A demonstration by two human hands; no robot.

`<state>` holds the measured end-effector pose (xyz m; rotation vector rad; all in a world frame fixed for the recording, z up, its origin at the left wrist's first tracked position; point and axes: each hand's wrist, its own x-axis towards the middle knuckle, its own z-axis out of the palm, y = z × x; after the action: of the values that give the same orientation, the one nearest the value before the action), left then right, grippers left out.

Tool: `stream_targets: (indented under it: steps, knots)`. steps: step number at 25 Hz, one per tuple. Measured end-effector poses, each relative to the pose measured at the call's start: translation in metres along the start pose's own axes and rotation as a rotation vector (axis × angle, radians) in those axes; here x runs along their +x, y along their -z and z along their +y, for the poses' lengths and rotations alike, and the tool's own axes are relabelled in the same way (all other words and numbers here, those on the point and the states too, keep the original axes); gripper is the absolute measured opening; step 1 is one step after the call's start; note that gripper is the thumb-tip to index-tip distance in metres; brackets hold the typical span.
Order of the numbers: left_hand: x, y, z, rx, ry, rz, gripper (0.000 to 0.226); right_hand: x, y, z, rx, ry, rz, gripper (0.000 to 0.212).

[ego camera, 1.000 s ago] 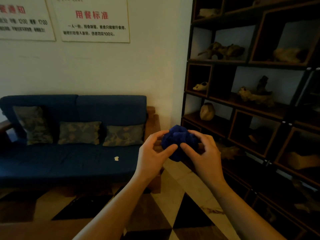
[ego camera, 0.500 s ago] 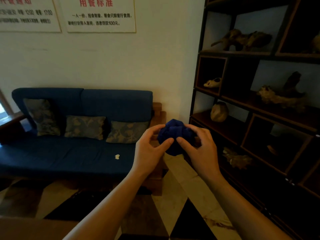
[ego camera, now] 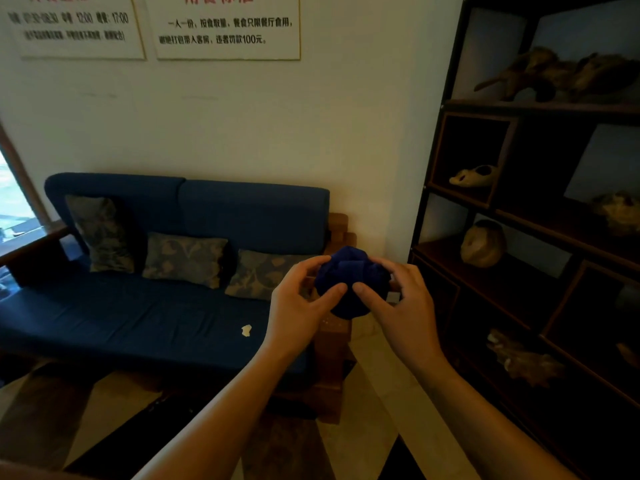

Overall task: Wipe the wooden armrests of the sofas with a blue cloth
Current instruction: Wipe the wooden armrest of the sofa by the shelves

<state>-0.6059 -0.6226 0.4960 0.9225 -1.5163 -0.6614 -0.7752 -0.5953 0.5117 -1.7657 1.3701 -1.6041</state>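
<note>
Blue cloth (ego camera: 349,282) is bunched between left hand (ego camera: 298,306) and right hand (ego camera: 403,306), fingers curled around it. Wooden armrest (ego camera: 341,233), just behind the grip, appears unwiped; wiping remains.

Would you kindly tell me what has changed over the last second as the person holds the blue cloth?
The person has stepped closer to the sofa and its wooden armrest. Nothing was picked up or released: the left hand and right hand still grip the bunched blue cloth between them, not yet wiping.

Dim room, white wall (ego camera: 242,126) (two notices), dark shelving (ego camera: 540,216), patterned floor (ego camera: 374,403)
</note>
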Motion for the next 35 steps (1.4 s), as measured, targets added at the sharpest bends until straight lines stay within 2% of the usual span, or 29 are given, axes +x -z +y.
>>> stream_targets:
  steps: [8, 14, 29, 35]
  knots:
    - [0.119, 0.029, -0.073, -0.013, -0.021, -0.027, 0.047, 0.111, -0.079, 0.039, -0.015, 0.017, 0.049, 0.042]
    - [0.178, 0.026, -0.127, -0.02, 0.018, -0.055, 0.045, 0.167, -0.117, 0.08, -0.051, -0.016, 0.071, 0.042]
    - [0.374, -0.071, -0.243, 0.043, 0.052, -0.086, 0.044, 0.37, -0.13, 0.231, -0.079, -0.054, 0.079, 0.043]
    - [0.417, -0.088, -0.286, 0.021, 0.121, -0.069, 0.043, 0.417, -0.149, 0.275, -0.082, -0.091, 0.045, 0.044]
